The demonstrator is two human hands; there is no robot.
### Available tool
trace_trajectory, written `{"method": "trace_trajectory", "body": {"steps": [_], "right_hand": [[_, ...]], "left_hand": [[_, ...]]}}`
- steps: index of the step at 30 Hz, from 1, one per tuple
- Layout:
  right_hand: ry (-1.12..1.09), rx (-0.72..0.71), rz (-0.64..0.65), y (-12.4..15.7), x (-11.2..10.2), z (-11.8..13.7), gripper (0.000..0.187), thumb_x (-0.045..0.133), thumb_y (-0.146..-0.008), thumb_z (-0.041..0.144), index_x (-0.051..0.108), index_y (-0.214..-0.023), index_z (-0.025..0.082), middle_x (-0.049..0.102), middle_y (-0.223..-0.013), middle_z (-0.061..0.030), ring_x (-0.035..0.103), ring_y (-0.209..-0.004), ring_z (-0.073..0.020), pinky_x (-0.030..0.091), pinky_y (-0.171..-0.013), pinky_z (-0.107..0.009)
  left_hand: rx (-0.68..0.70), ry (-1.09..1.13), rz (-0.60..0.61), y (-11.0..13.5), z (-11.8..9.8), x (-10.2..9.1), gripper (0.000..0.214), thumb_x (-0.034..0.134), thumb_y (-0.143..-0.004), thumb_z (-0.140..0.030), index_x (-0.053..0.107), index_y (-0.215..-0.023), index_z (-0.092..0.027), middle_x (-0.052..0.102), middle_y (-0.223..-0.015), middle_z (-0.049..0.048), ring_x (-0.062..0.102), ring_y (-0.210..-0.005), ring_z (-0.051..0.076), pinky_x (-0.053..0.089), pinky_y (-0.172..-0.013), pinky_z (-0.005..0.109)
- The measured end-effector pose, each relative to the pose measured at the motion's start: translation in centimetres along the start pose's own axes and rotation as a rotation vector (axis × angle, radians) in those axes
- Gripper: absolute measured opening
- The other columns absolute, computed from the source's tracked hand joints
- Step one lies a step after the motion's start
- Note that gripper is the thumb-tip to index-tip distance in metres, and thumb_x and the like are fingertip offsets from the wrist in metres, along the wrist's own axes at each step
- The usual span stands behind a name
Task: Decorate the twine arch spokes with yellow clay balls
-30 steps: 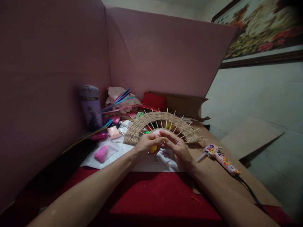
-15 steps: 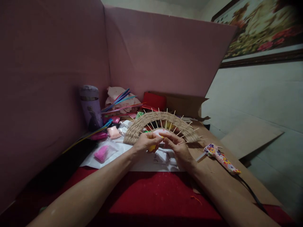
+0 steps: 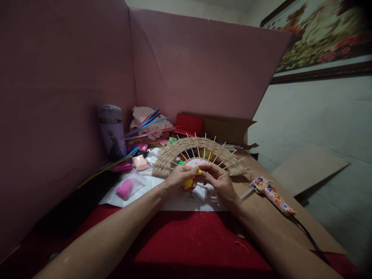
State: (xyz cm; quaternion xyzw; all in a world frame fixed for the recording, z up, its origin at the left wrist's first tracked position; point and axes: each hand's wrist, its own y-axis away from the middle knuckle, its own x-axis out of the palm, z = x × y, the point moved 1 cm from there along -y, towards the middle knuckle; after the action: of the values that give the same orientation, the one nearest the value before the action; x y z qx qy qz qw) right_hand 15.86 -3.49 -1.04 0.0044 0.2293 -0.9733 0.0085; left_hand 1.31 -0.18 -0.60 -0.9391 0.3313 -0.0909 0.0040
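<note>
My left hand (image 3: 179, 177) is closed around a yellow lump of clay (image 3: 188, 183), which shows below its fingers. My right hand (image 3: 218, 181) meets it with thumb and fingers pinched on the same yellow piece. Both hands hover just in front of a woven half-round fan (image 3: 197, 152) made of twine wound over wooden sticks, whose tips stick out around its arc. A white sheet (image 3: 177, 200) lies under the hands.
A flower-patterned glue gun (image 3: 271, 195) with a black cord lies right of my hands. Behind left stand a purple bottle (image 3: 112, 131), coloured straws (image 3: 147, 123), pink clay packets (image 3: 128, 187) and a red box (image 3: 189, 124). Pink cardboard walls (image 3: 188, 62) enclose the back and left.
My hands stay together at the same spot; the fingers have shifted slightly on the yellow piece, and more of it shows under the left hand now.
</note>
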Motion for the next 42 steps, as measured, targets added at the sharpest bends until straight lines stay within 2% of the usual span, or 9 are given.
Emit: {"method": "trace_trajectory", "body": {"steps": [3,7,11,16,21,27,35,38,42], "right_hand": [[0.016,-0.018,-0.006,0.04,0.02,0.07,0.016,0.067,-0.076,0.031,0.068,-0.089,0.022,0.063,-0.095,-0.0033,0.054,-0.066,-0.0112,0.044,-0.052,-0.022],[0.025,-0.028,0.017,-0.09,-0.07,-0.03,0.013,0.065,-0.078,0.031,0.070,-0.084,0.020,0.064,-0.085,-0.0026,0.051,-0.060,-0.0097,0.043,-0.050,-0.021],[0.017,-0.040,-0.008,-0.20,-0.16,-0.04,0.014,0.067,-0.077,0.032,0.070,-0.082,0.020,0.064,-0.084,-0.0028,0.051,-0.060,-0.0100,0.044,-0.050,-0.021],[0.027,-0.065,-0.016,-0.20,-0.16,0.01,0.013,0.071,-0.073,0.033,0.071,-0.076,0.021,0.063,-0.079,-0.0016,0.051,-0.060,-0.0106,0.042,-0.047,-0.021],[0.043,-0.024,-0.010,-0.17,-0.17,-0.30,0.014,0.071,-0.071,0.035,0.073,-0.078,0.023,0.065,-0.085,-0.0029,0.055,-0.069,-0.0139,0.042,-0.046,-0.020],[0.074,-0.028,0.003,-0.06,-0.10,-0.36,0.018,0.068,-0.075,0.034,0.073,-0.090,0.025,0.064,-0.103,-0.0045,0.056,-0.070,-0.0135,0.046,-0.046,-0.021],[0.103,-0.049,0.026,-0.03,0.08,0.06,0.014,0.068,-0.076,0.034,0.072,-0.081,0.022,0.065,-0.084,-0.0031,0.057,-0.070,-0.0143,0.044,-0.047,-0.021],[0.074,-0.037,0.001,-0.09,-0.02,0.04,0.014,0.069,-0.075,0.034,0.072,-0.082,0.023,0.066,-0.087,-0.0028,0.056,-0.067,-0.0133,0.044,-0.047,-0.021],[0.058,-0.056,-0.013,-0.16,-0.13,0.08,0.015,0.069,-0.075,0.035,0.073,-0.083,0.024,0.064,-0.090,-0.0038,0.054,-0.065,-0.0122,0.043,-0.046,-0.020]], "left_hand": [[0.010,-0.001,-0.017,0.01,-0.07,-0.09,0.043,0.066,-0.067,-0.054,0.053,-0.063,-0.013,0.052,-0.045,-0.0013,0.043,-0.033,0.007,0.025,-0.032,0.018],[0.032,0.027,-0.019,-0.05,-0.08,-0.06,0.043,0.066,-0.067,-0.055,0.054,-0.066,-0.013,0.051,-0.045,-0.0024,0.042,-0.033,0.007,0.023,-0.031,0.018],[0.015,0.048,-0.009,0.00,-0.14,0.06,0.047,0.061,-0.070,-0.059,0.057,-0.069,-0.013,0.052,-0.044,-0.0021,0.041,-0.031,0.007,0.023,-0.030,0.018],[-0.026,-0.004,0.022,-0.07,0.03,-0.19,0.047,0.066,-0.066,-0.058,0.059,-0.070,-0.011,0.054,-0.044,-0.0013,0.042,-0.032,0.006,0.025,-0.032,0.018],[-0.024,-0.058,0.014,-0.16,0.13,-0.30,0.049,0.065,-0.066,-0.060,0.057,-0.066,-0.012,0.053,-0.043,-0.0012,0.040,-0.031,0.005,0.023,-0.032,0.018],[0.018,-0.032,-0.009,0.01,-0.19,0.07,0.047,0.066,-0.065,-0.059,0.053,-0.064,-0.014,0.051,-0.043,-0.0024,0.038,-0.031,0.005,0.023,-0.032,0.018],[0.017,-0.055,-0.032,0.07,-0.32,0.08,0.050,0.064,-0.064,-0.063,0.054,-0.063,-0.014,0.051,-0.040,-0.0021,0.040,-0.030,0.006,0.022,-0.031,0.018],[-0.003,-0.049,-0.023,0.16,-0.50,0.17,0.054,0.060,-0.066,-0.066,0.056,-0.062,-0.012,0.050,-0.038,-0.0015,0.038,-0.029,0.006,0.020,-0.031,0.018],[-0.010,-0.034,0.018,0.11,-0.37,0.01,0.052,0.062,-0.066,-0.063,0.060,-0.067,-0.011,0.053,-0.043,-0.0011,0.040,-0.031,0.006,0.022,-0.031,0.018]]}}
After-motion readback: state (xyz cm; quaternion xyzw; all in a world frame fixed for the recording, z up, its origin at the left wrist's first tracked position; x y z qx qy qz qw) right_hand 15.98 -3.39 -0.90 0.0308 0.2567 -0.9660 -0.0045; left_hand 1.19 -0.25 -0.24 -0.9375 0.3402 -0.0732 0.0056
